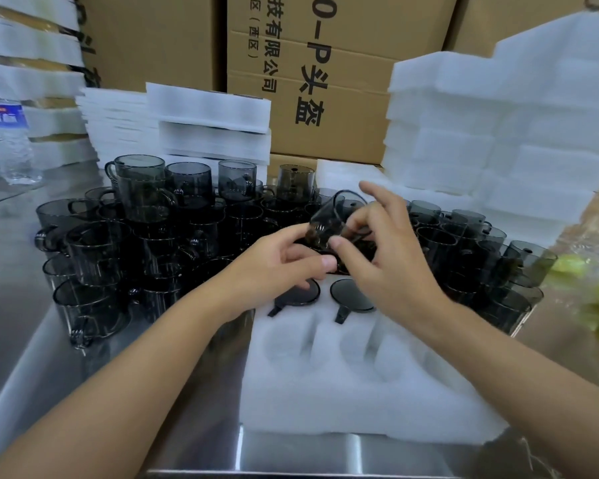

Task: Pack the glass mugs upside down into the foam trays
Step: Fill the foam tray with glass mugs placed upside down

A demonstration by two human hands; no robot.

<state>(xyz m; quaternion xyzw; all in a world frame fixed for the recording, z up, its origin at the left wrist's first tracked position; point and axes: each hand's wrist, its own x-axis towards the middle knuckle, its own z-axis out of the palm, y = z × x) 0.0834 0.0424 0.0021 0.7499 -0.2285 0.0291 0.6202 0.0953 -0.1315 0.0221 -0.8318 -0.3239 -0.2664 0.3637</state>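
Above the foam tray (360, 392), left hand (277, 261) and right hand (388, 257) both pinch one tilted mug (336, 216). Glass: probably light, slippery, fragile; grip its wall.

Foam tray (325, 395): white, flat on the table, round pockets with handle slots. Two seated mugs (353, 295) fill the far pockets, upside down, dark bases up, handles pointing toward the near edge; the two pockets nearer are unfilled. Tilted mug (339, 219): smoky grey glass, above the tray's far edge, pinched between left hand (284, 261) and right hand (391, 250). Loose mugs (118, 236): same grey glass, mouth up, crowded left and right of the tray, some stacked.
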